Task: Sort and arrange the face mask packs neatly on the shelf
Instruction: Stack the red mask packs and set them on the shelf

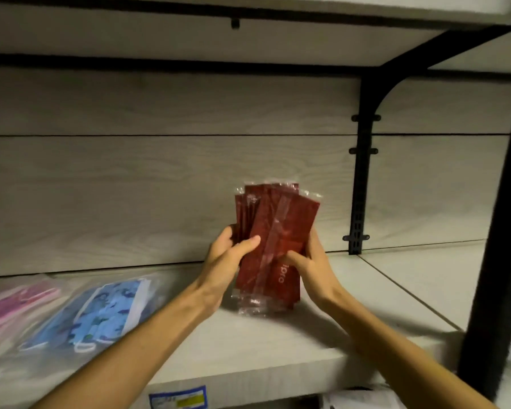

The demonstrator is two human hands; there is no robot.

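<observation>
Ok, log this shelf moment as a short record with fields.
held item: red mask packs, a fanned stack standing upright
left hand: left hand grips the stack's left edge
right hand: right hand grips its right edge
stack contact: lower ends at the shelf board
lying flat: blue patterned mask pack, pink mask pack, both left of the hands
</observation>
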